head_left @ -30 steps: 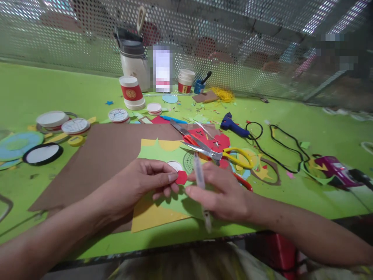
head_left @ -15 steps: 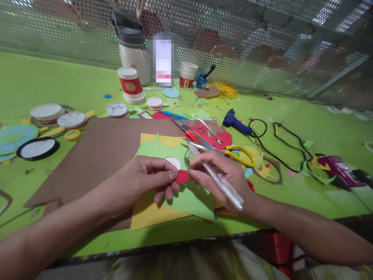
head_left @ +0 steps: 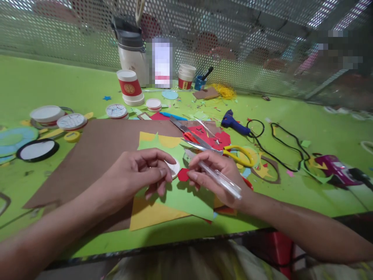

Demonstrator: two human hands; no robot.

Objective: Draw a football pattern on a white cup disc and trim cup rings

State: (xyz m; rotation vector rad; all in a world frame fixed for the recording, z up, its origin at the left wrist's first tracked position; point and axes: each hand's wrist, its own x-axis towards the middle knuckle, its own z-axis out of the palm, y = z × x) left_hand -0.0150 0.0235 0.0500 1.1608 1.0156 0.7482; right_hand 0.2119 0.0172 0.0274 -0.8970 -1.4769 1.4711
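Head cam: half a second back the left hand (head_left: 136,173) pinched the little red cutout (head_left: 183,174), now it's let go, fingers loosely curled, and the right hand (head_left: 217,177) pinches it over the green sheet (head_left: 186,196), clear pen (head_left: 220,179) tucked in.

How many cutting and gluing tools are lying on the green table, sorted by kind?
Scissors: 2, the yellow-handled scissors and the red-handled scissors
Glue guns: 2, the blue glue gun and the purple glue gun
Total: 4
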